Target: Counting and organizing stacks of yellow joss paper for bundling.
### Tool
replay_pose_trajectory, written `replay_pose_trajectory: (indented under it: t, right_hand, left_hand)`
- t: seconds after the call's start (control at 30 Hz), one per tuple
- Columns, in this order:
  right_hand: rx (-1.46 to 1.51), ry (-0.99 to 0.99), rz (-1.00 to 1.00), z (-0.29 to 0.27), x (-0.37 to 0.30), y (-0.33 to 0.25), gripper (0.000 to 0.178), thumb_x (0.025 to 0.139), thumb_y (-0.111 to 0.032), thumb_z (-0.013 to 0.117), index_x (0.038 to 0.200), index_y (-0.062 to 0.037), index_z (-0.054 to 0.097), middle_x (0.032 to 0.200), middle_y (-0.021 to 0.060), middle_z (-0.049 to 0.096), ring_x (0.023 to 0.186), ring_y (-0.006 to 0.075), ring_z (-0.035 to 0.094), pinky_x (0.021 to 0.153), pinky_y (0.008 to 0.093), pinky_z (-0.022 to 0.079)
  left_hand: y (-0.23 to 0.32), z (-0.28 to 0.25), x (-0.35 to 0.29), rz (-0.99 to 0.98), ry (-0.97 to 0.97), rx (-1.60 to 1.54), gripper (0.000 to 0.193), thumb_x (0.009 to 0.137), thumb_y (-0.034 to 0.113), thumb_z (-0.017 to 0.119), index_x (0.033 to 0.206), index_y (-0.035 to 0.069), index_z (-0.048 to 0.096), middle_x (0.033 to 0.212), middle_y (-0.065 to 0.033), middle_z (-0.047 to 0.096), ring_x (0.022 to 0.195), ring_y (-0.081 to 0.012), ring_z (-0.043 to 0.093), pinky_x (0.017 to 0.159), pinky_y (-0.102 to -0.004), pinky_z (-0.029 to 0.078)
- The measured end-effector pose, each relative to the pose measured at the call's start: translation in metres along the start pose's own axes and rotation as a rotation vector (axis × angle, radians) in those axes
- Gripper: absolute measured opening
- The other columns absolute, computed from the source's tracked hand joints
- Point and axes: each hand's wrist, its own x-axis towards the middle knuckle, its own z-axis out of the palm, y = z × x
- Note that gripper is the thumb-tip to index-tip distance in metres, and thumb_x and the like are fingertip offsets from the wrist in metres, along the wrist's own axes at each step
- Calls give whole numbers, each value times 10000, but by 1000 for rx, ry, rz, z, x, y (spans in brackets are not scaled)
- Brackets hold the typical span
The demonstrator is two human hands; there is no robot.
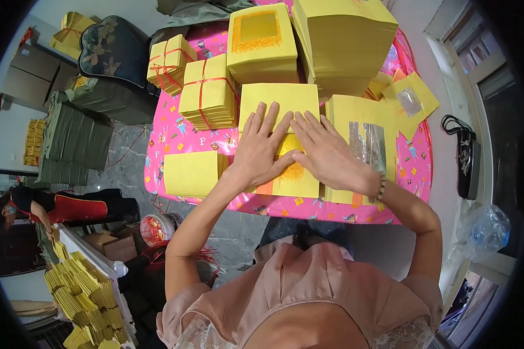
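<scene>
My left hand (pixel 255 152) and my right hand (pixel 332 154) lie flat, fingers stretched forward, on a sheet of yellow paper (pixel 278 94). A gold and orange patch on that paper shows between and below my palms. Whether the paper is folded under my fingers is hidden. To the right, partly under my right wrist, sits a stack of yellow paper (pixel 346 110) with a silver foil patch on top. A smaller yellow paper stack (pixel 191 174) lies left of my left hand. Neither hand grips anything.
Behind my hands stand two tall paper stacks (pixel 262 64) (pixel 352 52) and two bundles tied with red string (pixel 212 96) (pixel 170 61). Loose sheets (pixel 413 102) lie right on the pink patterned tablecloth (pixel 244 205). At left, a person (pixel 70 209) stands by another table with yellow packets (pixel 84 288).
</scene>
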Motion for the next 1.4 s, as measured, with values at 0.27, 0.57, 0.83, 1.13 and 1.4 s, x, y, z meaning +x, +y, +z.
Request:
replay_pose_trajectory:
  t: [0.27,0.57,0.83,1.13,1.4]
  right_hand:
    - [42,-114,48,9,-13,4,773,1018,-486,412,1523,68,225,1593,254,219,1510,369,137,1226,512,95]
    - [18,-108,36,12,-11,6,753,1030,-487,378,1522,64,235,1607,231,202,1517,346,125,1227,507,91]
    - [8,111,2,-1,23,16,220,898,-156,644,1061,-8,622,1070,154,635,1058,322,617,902,450,511]
    - [-267,503,-290,17,40,30,98,843,-110,654,817,-60,574,717,39,573,645,172,631,577,296,507]
    - [-292,508,-370,4,28,-14,168,872,-170,659,990,-52,644,856,37,659,741,165,656,688,315,515]
  left_hand:
    - [-13,-9,0,53,-52,-30,752,950,565,516,1555,164,320,1599,-229,241,1484,-436,189,1199,-529,179]
    - [-29,-13,-16,7,-112,-3,743,958,636,445,1560,222,313,1616,-213,207,1508,-398,140,1216,-515,161]
    - [-49,-26,-12,-80,-64,-429,715,979,564,492,1532,130,361,1558,-230,348,1482,-363,265,1194,-473,232]
    - [-61,-31,-2,-671,231,-496,879,841,653,629,1304,-86,521,967,-225,696,858,-295,699,803,-410,533]
    - [-60,-39,-19,-673,383,-1094,657,863,172,762,1362,-106,438,1126,-182,655,887,-194,689,702,-279,564]
